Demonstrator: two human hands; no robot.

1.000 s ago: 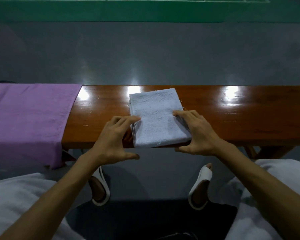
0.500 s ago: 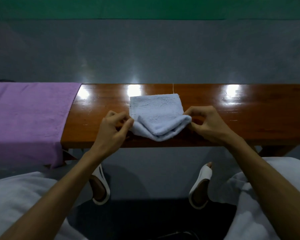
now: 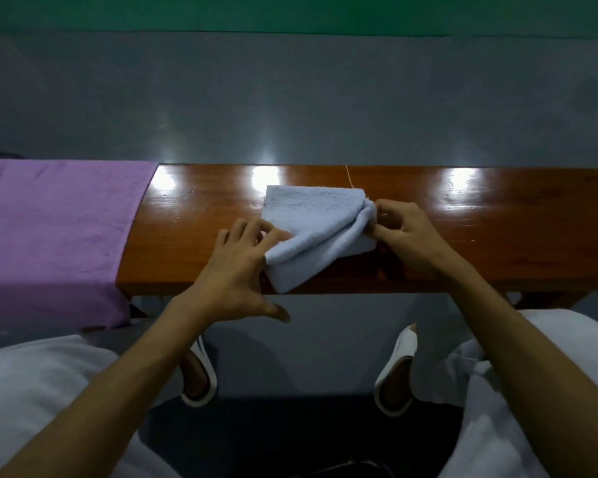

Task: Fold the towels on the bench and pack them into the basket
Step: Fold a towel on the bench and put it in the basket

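Note:
A small pale blue towel [image 3: 313, 222] lies half folded on the glossy wooden bench [image 3: 497, 236]. Its near edge is turned up and over toward the far right. My right hand [image 3: 406, 232] pinches the folded-over edge at the towel's right side, near the far corner. My left hand [image 3: 237, 267] rests at the towel's near left corner, fingers spread and tucked under the raised fold, thumb sticking out below the bench edge. A purple towel [image 3: 52, 232] is spread flat over the left end of the bench and hangs over its front. No basket is in view.
Grey floor lies beyond and under the bench, with a green court surface [image 3: 290, 12] at the top. My knees in white cloth [image 3: 32, 391] and feet in white sandals [image 3: 394, 374] sit below the bench edge.
The towel lay flat as a long rectangle a second ago. Both hands lifted its near edge and carried it toward the far side; my right hand has moved further away with its corner.

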